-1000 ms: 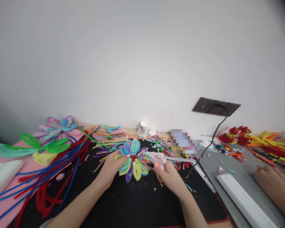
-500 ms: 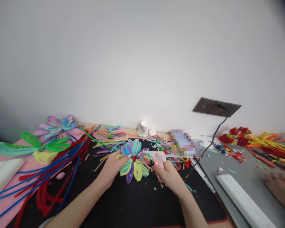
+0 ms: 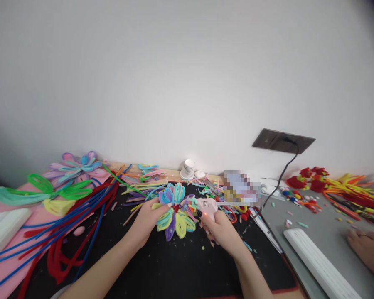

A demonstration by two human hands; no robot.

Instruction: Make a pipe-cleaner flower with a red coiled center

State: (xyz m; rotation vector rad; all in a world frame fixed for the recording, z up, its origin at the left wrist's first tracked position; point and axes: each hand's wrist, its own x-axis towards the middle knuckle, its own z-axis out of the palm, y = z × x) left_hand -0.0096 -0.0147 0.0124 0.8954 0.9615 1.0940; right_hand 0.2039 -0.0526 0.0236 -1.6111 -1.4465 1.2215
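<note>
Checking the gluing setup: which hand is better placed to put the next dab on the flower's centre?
Right, probably. The right hand grips the pink glue gun, its nozzle pointing at the pipe-cleaner flower. The left hand is busy holding the flower steady.

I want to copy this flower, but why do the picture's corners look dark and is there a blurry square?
In the head view, the corners darken and the table edges bend from the wide lens; a pixelated patch hides something behind the pink glue gun. The pipe-cleaner flower in the left hand looks fairly sharp, evenly lit, without glare.
</note>
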